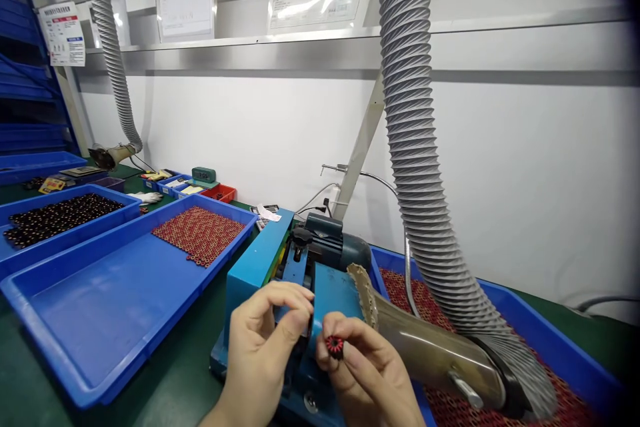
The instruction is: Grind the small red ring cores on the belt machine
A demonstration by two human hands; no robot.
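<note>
In front of a blue machine (pixel 260 250) with a dark motor, both hands are raised close together. My right hand (pixel 363 360) pinches a small round part (pixel 335 347) with a red slotted face and a dark side, between thumb and fingers. My left hand (pixel 270 340) is just left of it, thumb and index finger pressed together at the machine's middle; what they hold, if anything, is hidden. The two hands appear slightly apart.
A blue tray (pixel 95 300) with red parts (pixel 200 233) stands at the left, beside another with black parts (pixel 65 217). A duct nozzle (pixel 435 347) on a grey hose (pixel 410 113) reaches in from the right, over a bin of red parts (pixel 570 390).
</note>
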